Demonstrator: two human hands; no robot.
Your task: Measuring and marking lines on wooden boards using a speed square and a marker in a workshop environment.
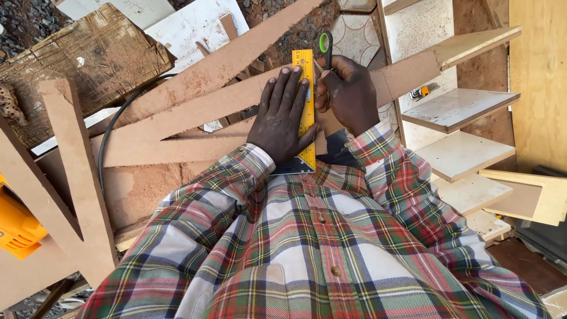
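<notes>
My left hand (pixel 282 115) lies flat, fingers spread, pressing a yellow square ruler (pixel 306 88) onto a long brown fibreboard strip (pixel 195 112). The ruler's dark base (pixel 293 167) sits at the strip's near edge. My right hand (pixel 348 91) is closed around a marking tool with a green looped end (pixel 325 42), held against the ruler's right edge. The tool's tip is hidden behind my fingers. Plaid shirt sleeves cover both arms.
More fibreboard strips (pixel 80 171) lean at the left, next to a yellow power tool (pixel 18 227). A black cable (pixel 112 133) loops across the boards. White-faced stepped panels (pixel 458 109) stand at the right, with a plywood sheet (pixel 540 82) behind. Gravel shows at the top.
</notes>
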